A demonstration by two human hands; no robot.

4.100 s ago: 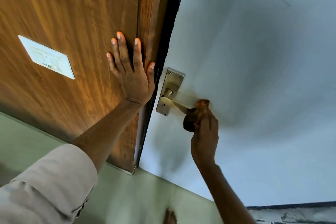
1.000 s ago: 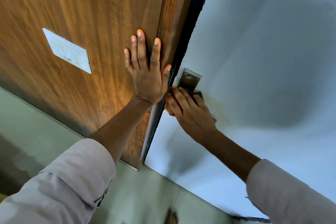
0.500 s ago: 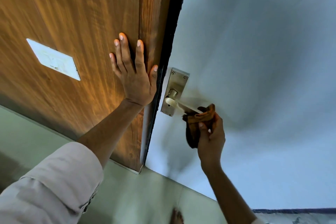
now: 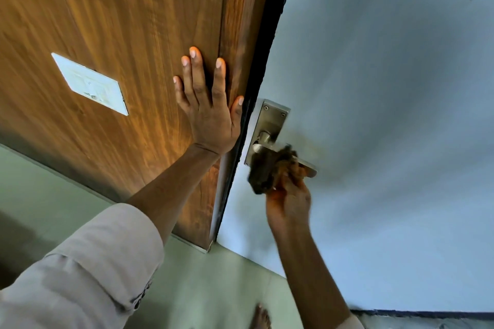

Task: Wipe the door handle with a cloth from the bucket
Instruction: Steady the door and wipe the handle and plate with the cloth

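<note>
R hand [image 4: 290, 195] w/ cloth [image 4: 267, 168] on handle [image 4: 307, 167]

The cloth [image 4: 268, 169] and right hand [image 4: 290, 195] are motion-blurred and cover the middle of the handle [image 4: 307, 167]. The plate's [image 4: 270, 125] lower part hides behind the cloth. Below the hand, a foot [image 4: 260, 318] is cut off by the edge.

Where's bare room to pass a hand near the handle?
Free: the pale door face right of and above the backplate. Crowded: left hand flat on the wood panel beside the backplate; right hand and cloth cover the lever.
</note>
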